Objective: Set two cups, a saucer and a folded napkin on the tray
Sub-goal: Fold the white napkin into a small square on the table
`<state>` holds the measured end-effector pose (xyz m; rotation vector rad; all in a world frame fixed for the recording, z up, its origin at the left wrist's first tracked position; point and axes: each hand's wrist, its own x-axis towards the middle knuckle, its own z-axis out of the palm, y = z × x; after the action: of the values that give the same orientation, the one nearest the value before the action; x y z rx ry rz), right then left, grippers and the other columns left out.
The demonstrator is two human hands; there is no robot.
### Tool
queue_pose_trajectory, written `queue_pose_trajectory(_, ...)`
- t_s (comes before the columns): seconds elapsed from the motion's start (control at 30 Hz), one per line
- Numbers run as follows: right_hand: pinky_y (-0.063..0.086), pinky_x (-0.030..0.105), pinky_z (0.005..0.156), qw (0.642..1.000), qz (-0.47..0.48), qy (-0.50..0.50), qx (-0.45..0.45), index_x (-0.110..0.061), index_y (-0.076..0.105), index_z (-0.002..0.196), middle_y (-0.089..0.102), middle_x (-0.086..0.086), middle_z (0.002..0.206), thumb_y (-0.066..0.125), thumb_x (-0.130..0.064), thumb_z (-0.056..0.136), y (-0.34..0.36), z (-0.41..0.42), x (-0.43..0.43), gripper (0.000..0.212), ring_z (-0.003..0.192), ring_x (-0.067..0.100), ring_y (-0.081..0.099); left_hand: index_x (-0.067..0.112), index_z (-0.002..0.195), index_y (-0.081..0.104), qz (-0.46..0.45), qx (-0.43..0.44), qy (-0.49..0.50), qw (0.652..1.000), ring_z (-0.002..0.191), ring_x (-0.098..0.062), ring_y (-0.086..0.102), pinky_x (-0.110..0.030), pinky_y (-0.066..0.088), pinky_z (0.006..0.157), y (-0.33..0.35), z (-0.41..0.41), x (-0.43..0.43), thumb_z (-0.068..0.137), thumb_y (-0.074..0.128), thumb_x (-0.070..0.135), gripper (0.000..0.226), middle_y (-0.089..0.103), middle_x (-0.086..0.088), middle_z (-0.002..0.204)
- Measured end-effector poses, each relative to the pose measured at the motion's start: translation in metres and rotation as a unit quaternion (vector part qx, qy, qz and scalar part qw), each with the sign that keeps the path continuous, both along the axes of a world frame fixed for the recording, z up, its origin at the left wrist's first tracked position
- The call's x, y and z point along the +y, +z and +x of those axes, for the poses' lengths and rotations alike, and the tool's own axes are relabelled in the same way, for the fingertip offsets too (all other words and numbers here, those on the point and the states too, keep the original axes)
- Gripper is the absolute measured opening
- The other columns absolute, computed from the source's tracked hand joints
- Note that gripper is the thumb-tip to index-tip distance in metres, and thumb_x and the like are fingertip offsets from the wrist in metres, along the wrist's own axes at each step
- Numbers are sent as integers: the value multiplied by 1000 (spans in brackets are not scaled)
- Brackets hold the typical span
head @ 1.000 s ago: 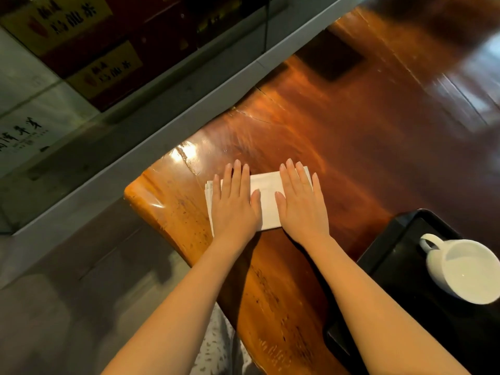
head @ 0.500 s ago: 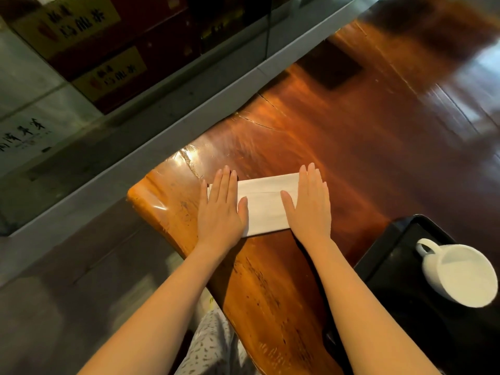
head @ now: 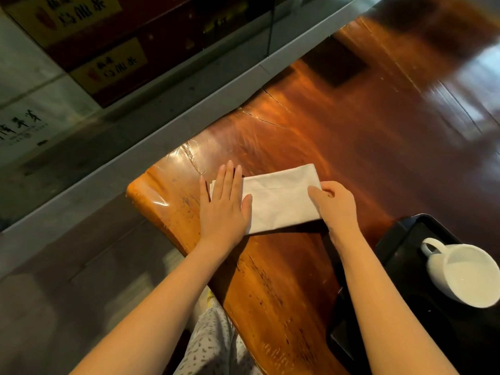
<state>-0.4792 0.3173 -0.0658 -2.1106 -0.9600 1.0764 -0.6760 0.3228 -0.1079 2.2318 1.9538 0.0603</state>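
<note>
Head view: left hand (head: 223,209) flat, fingers together, on napkin (head: 281,202); right hand (head: 335,205) fingers pinch its right edge

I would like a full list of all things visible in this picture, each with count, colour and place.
napkin: one, white, folded, flat on the table, under both hands
cup: one, white, on the tray, handle toward the far side
tray: one, black, at the right, partly cut off by the frame
table: one, glossy reddish-brown wood
boxes: stacked, red with yellow labels, beyond the table, top left
left hand: flat on the napkin's left end
right hand: fingers curled at the napkin's right end
</note>
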Motion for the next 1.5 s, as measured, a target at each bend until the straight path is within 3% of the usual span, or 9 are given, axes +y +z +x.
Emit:
queue_pose_trajectory(0.37,54,31,88,946,138,-34,292,-35,56,115,65,-6,112,62,-23,85,7,-29,-42,33,109,14,63,17,148,23,20,35,-169,985,147,-25,17,-47,7,117,-1,9,-8,98,15,44,58,23,-5,158)
queue_pose_trajectory(0.53,53,14,80,960,141,-6,241,-40,49,112,61,-17,107,48,-24,94,5,-54,-46,24,101,-2,63,14,147,28,-5,22,-167,986,145,-24,24,-49,19,118,4,8,-7,99,8,40,58,29,-6,156)
queue_pose_trajectory(0.67,50,12,81,966,152,44,205,-46,43,110,60,-14,105,43,-21,97,14,-70,-46,28,95,-5,60,12,146,31,38,-115,-59,991,146,-24,22,-41,10,118,19,-6,-5,98,40,24,50,29,-9,156)
queue_pose_trajectory(0.77,54,28,69,978,111,48,172,-45,43,108,60,16,95,43,-26,97,17,-80,-46,23,79,29,58,15,140,42,2,-335,197,921,135,-25,40,-41,28,116,35,-23,-23,96,50,18,45,44,-6,146)
queue_pose_trajectory(0.83,45,6,57,979,106,68,158,-36,45,122,55,-2,92,42,-32,95,6,-84,-48,28,77,11,53,18,138,45,-24,-400,275,874,124,-21,50,-41,44,106,39,-26,-33,94,52,16,45,51,-3,138)
queue_pose_trajectory(0.9,40,0,62,977,107,88,161,-28,46,129,50,-18,95,43,-33,95,2,-90,-48,35,84,0,50,18,139,46,-24,-409,286,866,122,-19,52,-38,48,102,37,-25,-37,93,55,12,47,52,-2,136)
queue_pose_trajectory(1.0,23,-6,98,963,159,177,128,-42,29,132,32,-35,131,42,-23,97,1,-100,-48,42,123,-25,28,18,136,50,-5,-428,283,858,120,-16,53,-32,49,98,33,-27,-36,90,55,5,48,56,-1,132)
queue_pose_trajectory(1.2,-6,17,117,932,175,319,-4,-30,17,142,11,-19,150,9,-62,92,-17,-122,-50,60,138,-16,-8,27,131,56,-1,-432,263,863,117,-11,56,-11,38,89,29,-37,-40,90,59,10,45,61,12,125)
queue_pose_trajectory(1.5,4,42,119,922,177,322,-123,-19,21,147,28,3,154,-4,-52,94,-27,-141,-49,68,144,19,15,44,123,52,-7,-421,264,868,89,20,51,-4,35,76,32,-44,-36,90,60,22,40,47,45,95)
